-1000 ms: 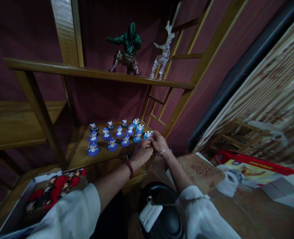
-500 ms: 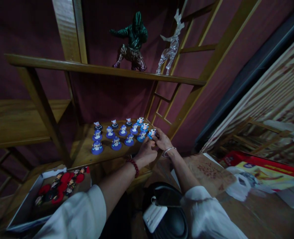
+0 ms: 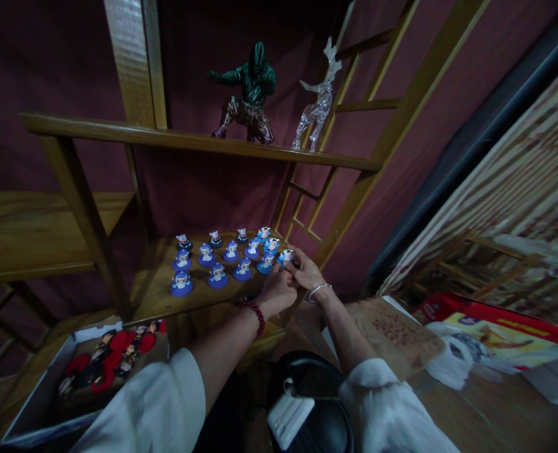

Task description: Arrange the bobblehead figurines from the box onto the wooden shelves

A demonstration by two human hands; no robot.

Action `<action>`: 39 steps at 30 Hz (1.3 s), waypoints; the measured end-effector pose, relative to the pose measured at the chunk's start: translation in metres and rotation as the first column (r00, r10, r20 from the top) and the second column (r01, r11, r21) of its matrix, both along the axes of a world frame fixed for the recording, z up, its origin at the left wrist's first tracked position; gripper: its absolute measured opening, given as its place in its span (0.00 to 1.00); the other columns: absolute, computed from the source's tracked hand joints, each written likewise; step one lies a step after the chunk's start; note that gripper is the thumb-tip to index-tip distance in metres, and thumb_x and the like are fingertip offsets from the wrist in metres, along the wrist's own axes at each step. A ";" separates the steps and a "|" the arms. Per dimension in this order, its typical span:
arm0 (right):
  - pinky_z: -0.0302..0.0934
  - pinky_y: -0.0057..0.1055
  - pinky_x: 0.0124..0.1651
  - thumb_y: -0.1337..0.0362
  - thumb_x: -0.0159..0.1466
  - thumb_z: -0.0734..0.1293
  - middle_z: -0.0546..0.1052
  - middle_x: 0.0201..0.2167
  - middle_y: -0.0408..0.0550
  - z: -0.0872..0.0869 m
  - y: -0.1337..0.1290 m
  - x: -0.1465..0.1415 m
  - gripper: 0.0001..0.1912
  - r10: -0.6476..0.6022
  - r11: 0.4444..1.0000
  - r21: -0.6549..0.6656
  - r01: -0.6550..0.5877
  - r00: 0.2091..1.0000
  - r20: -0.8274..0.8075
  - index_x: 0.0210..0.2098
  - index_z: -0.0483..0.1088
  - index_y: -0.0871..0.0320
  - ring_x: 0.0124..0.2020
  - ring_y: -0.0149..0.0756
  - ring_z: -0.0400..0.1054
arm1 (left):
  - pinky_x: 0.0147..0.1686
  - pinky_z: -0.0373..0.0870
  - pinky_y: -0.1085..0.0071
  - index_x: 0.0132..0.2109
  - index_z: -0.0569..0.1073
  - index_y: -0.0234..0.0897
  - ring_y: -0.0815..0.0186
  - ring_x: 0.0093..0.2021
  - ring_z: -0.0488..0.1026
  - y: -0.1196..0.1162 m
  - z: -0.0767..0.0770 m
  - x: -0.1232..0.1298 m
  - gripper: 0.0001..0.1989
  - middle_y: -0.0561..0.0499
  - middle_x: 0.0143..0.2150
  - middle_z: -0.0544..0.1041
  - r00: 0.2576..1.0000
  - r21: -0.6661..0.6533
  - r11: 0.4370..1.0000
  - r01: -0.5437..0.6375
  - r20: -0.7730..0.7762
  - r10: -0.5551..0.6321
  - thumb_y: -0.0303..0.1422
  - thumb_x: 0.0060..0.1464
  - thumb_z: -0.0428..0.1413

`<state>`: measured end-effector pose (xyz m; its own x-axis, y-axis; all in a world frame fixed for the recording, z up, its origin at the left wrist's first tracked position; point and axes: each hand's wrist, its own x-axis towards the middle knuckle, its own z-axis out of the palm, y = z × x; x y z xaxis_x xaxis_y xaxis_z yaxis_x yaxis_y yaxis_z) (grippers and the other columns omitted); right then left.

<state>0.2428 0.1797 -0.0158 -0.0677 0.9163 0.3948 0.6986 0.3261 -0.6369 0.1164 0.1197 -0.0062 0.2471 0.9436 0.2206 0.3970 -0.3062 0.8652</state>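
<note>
Left hand (image 3: 279, 290) hides right hand's (image 3: 307, 272) fingertips; figurine (image 3: 285, 256) details too small.

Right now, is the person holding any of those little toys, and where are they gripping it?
The right hand pinches a small figurine on a light-blue base at its right side, on the wooden shelf. The left hand is curled beside it; whether it grips anything cannot be told.

No legible text, label, brand, number or sign appears in this view. The red-edged box (image 3: 500, 327) at right carries coloured printing too blurred to read; the brown sheet (image 3: 392, 330) beside it bears small reddish marks that cannot be made out as characters.
</note>
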 end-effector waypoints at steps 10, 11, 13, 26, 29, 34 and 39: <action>0.62 0.35 0.48 0.70 0.57 0.61 0.73 0.38 0.46 0.005 0.000 -0.002 0.23 0.013 0.998 -0.059 -0.012 1.000 0.021 0.52 0.61 0.54 0.39 0.33 0.69 | 0.47 0.65 0.68 0.28 0.69 0.34 0.65 0.40 0.67 -0.001 -0.002 0.000 0.05 0.45 0.43 0.66 1.000 0.053 0.999 0.002 -0.017 -0.001 0.22 0.42 0.51; 0.62 0.35 0.48 0.71 0.57 0.61 0.73 0.38 0.46 0.005 0.000 -0.001 0.23 0.017 0.998 -0.057 -0.016 0.999 0.027 0.52 0.61 0.54 0.39 0.33 0.69 | 0.48 0.64 0.68 0.29 0.69 0.34 0.65 0.41 0.67 -0.001 -0.002 0.000 0.05 0.45 0.43 0.66 1.000 0.048 0.999 0.004 -0.016 -0.004 0.21 0.41 0.51; 0.62 0.35 0.48 0.71 0.57 0.61 0.73 0.38 0.46 0.006 0.001 -0.001 0.23 0.015 0.998 -0.055 -0.012 0.999 0.044 0.52 0.61 0.54 0.39 0.33 0.69 | 0.49 0.63 0.68 0.29 0.69 0.34 0.65 0.41 0.67 -0.002 -0.002 -0.001 0.06 0.45 0.44 0.66 1.000 0.046 0.999 0.009 -0.012 -0.009 0.21 0.41 0.51; 0.61 0.37 0.49 0.71 0.56 0.61 0.73 0.40 0.48 0.006 0.000 0.000 0.22 -0.028 0.998 -0.057 0.034 0.996 0.088 0.51 0.62 0.55 0.42 0.36 0.68 | 0.49 0.63 0.68 0.28 0.69 0.34 0.65 0.42 0.66 -0.005 0.002 -0.002 0.06 0.46 0.46 0.67 1.000 0.061 0.998 0.005 -0.013 -0.004 0.20 0.42 0.50; 0.61 0.37 0.49 0.70 0.57 0.61 0.73 0.40 0.48 0.007 -0.001 0.000 0.22 -0.026 0.997 -0.063 0.032 0.996 0.091 0.52 0.62 0.55 0.42 0.35 0.68 | 0.47 0.64 0.70 0.28 0.70 0.34 0.65 0.43 0.66 -0.005 0.003 -0.004 0.07 0.46 0.44 0.67 1.000 0.052 0.998 0.028 -0.011 -0.028 0.20 0.42 0.50; 0.61 0.37 0.49 0.70 0.57 0.61 0.73 0.40 0.48 0.007 -0.002 -0.001 0.22 -0.034 0.997 -0.059 0.039 0.995 0.090 0.51 0.62 0.54 0.41 0.35 0.68 | 0.46 0.65 0.71 0.28 0.70 0.34 0.67 0.41 0.67 -0.006 0.003 -0.005 0.08 0.47 0.42 0.67 0.999 0.048 0.998 0.044 -0.002 -0.044 0.20 0.42 0.50; 0.61 0.36 0.49 0.70 0.57 0.61 0.73 0.41 0.49 0.006 -0.002 0.000 0.23 -0.021 0.998 -0.052 0.025 0.997 0.078 0.52 0.61 0.54 0.42 0.35 0.68 | 0.45 0.65 0.71 0.26 0.69 0.34 0.67 0.40 0.66 -0.005 0.001 -0.004 0.08 0.48 0.40 0.68 1.000 0.070 0.997 0.031 -0.007 -0.031 0.19 0.42 0.49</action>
<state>0.2424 0.1776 -0.0097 -0.0745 0.9375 0.3400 0.7534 0.2763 -0.5968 0.1122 0.1150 -0.0053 0.2772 0.9177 0.2846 0.3914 -0.3783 0.8388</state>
